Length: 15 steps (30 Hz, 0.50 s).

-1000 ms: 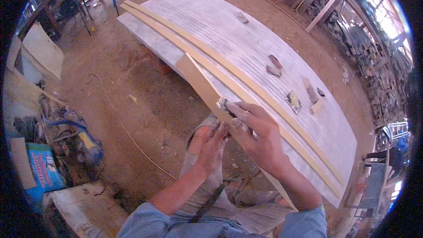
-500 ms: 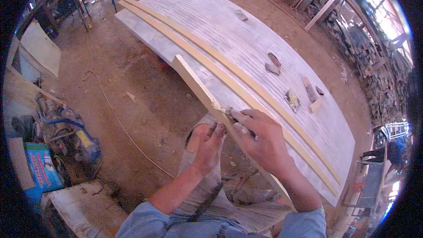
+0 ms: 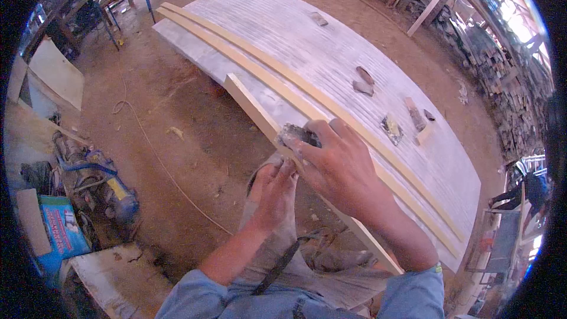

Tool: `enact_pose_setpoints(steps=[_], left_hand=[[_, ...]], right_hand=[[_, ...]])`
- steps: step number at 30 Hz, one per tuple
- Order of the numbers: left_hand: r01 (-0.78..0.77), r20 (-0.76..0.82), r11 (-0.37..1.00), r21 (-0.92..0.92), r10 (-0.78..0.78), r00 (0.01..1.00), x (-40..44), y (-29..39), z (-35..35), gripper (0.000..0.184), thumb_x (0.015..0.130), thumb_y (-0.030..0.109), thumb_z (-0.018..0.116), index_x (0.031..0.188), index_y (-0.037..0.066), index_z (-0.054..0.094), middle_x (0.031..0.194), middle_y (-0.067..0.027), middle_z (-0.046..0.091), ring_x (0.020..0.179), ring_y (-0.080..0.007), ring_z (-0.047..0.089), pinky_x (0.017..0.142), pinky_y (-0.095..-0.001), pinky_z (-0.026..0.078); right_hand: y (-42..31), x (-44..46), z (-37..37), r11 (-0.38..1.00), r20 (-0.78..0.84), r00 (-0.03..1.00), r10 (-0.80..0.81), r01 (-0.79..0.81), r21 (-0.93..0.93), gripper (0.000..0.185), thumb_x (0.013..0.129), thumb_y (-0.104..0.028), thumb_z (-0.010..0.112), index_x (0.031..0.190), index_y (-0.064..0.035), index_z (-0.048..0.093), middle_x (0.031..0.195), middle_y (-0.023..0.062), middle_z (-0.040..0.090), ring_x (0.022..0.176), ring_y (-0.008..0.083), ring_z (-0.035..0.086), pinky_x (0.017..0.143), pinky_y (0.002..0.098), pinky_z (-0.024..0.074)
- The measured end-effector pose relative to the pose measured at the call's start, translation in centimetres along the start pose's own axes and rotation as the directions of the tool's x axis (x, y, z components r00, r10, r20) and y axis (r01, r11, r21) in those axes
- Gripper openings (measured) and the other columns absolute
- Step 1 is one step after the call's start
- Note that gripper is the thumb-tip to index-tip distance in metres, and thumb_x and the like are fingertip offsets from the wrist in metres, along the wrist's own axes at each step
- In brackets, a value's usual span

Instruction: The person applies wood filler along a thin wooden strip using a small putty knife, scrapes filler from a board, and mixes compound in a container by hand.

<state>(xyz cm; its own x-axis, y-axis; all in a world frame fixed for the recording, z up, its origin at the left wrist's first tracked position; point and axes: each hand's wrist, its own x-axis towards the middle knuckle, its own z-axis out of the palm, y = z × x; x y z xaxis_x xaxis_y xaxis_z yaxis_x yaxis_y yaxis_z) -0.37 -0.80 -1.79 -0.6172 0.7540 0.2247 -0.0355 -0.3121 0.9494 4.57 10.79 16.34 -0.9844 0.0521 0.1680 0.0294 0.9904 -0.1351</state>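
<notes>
A long pale wooden strip [image 3: 253, 106] slants across in front of me, tilted on its edge beside the table. My left hand [image 3: 273, 186] is closed around its lower side, with the fingertips at the strip. My right hand [image 3: 342, 156] grips a dark, white-speckled flat pad [image 3: 300, 134] against the strip's upper face, just above my left fingertips. Exactly what the pad is made of cannot be made out. My right hand and forearm hide part of the strip, whose near end [image 3: 378, 248] shows again below.
The grooved grey tabletop [image 3: 266, 29] bears two more wooden strips [image 3: 283, 91], a stained dark piece [image 3: 391, 130] and several small blocks. A cord [image 3: 159, 153] crosses the dirt floor. Machinery [image 3: 97, 177] stands left, stacked wood [image 3: 496, 77] right. Another person [image 3: 525, 195] is at far right.
My right hand has turned, bringing the pad's flat speckled side into view and slightly up and left along the strip. My left hand keeps its hold with little movement.
</notes>
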Motion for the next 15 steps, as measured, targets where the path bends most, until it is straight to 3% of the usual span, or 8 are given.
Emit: enact_pose_setpoints(steps=[3,4,6,9,10,11,12,15], left_hand=[[0.344,-0.130,0.845,-0.410,-0.428,0.894,0.0,-0.6,0.7,0.047,0.092,0.018,0.054,0.136,0.001,0.044,0.134,-0.0241,0.050,0.123,-0.0426,0.047,0.106,-0.0492,0.036],[0.268,-0.212,0.939,-0.215,-0.312,0.926,0.1,0.4,0.6,0.035,0.096,0.026,0.055,0.122,0.003,0.053,0.111,-0.0101,0.051,0.099,-0.0233,0.046,0.083,-0.0337,0.037],[0.185,-0.261,0.983,-0.001,-0.178,0.949,0.5,1.1,0.9,0.033,0.100,0.035,0.056,0.108,0.004,0.062,0.088,0.0040,0.053,0.074,-0.0040,0.045,0.061,-0.0181,0.038],[-0.142,-0.220,0.914,0.381,0.239,0.946,0.7,1.1,1.5,0.031,0.099,0.036,0.058,0.106,0.006,0.062,0.084,0.0055,0.049,0.071,-0.0005,0.039,0.057,-0.0154,0.032],[0.059,-0.284,0.990,-0.129,-0.094,0.954,0.7,1.3,1.6,0.030,0.099,0.034,0.057,0.109,0.006,0.061,0.088,0.0037,0.052,0.075,-0.0021,0.043,0.061,-0.0170,0.036],[0.234,-0.173,0.762,-0.604,-0.412,0.894,0.5,1.4,1.7,0.029,0.100,0.032,0.056,0.112,0.006,0.060,0.092,0.0020,0.055,0.079,-0.0038,0.046,0.064,-0.0186,0.039],[0.242,-0.167,0.761,-0.602,-0.416,0.894,0.1,1.0,1.3,0.029,0.100,0.032,0.056,0.112,0.006,0.060,0.092,0.0020,0.055,0.079,-0.0038,0.046,0.064,-0.0186,0.039],[0.200,-0.268,0.978,0.065,-0.176,0.947,-0.5,-1.3,0.5,0.029,0.101,0.028,0.054,0.117,0.005,0.057,0.102,-0.0009,0.059,0.092,-0.0084,0.053,0.076,-0.0233,0.044]], right_hand=[[0.2,-1.6,-0.2,0.999,0.006,0.999,0.042,-0.042,0.006,0.042,0.078,-0.014,0.063,0.119,-0.0169,0.064,0.108,0.0153,0.057,0.097,0.0340,0.056,0.081,0.0451,0.0494],[0.3,-2.2,-0.4,0.999,0.027,0.999,0.040,-0.040,0.003,0.042,0.078,-0.015,0.064,0.119,-0.0172,0.064,0.108,0.0153,0.057,0.096,0.0338,0.056,0.081,0.0454,0.0494],[0.6,-3.3,-0.4,0.999,0.043,0.998,0.042,-0.042,0.002,0.042,0.078,-0.015,0.064,0.119,-0.0174,0.065,0.107,0.0152,0.057,0.096,0.0337,0.056,0.080,0.0457,0.0494],[1.0,-5.2,-0.3,0.999,0.028,0.999,0.039,-0.039,0.019,0.042,0.078,-0.016,0.064,0.120,-0.0191,0.064,0.107,0.0150,0.056,0.095,0.0337,0.056,0.080,0.0460,0.0496],[1.0,-5.9,-0.3,0.999,0.048,0.998,0.052,-0.052,0.012,0.042,0.079,-0.015,0.064,0.120,-0.0192,0.064,0.107,0.0151,0.056,0.095,0.0338,0.055,0.080,0.0462,0.0496],[1.0,-6.7,-0.4,0.998,0.068,0.995,0.066,-0.067,0.004,0.042,0.079,-0.015,0.064,0.120,-0.0192,0.064,0.108,0.0152,0.056,0.095,0.0338,0.055,0.080,0.0464,0.0496],[1.0,-7.4,-0.4,0.997,0.067,0.995,0.074,-0.075,0.006,0.042,0.079,-0.015,0.064,0.120,-0.0192,0.064,0.108,0.0152,0.056,0.095,0.0338,0.055,0.080,0.0464,0.0496],[1.3,-9.8,-0.4,0.993,0.095,0.988,0.121,-0.121,0.000,0.040,0.080,-0.015,0.064,0.120,-0.0196,0.064,0.109,0.0148,0.057,0.095,0.0336,0.056,0.080,0.0463,0.0501]])
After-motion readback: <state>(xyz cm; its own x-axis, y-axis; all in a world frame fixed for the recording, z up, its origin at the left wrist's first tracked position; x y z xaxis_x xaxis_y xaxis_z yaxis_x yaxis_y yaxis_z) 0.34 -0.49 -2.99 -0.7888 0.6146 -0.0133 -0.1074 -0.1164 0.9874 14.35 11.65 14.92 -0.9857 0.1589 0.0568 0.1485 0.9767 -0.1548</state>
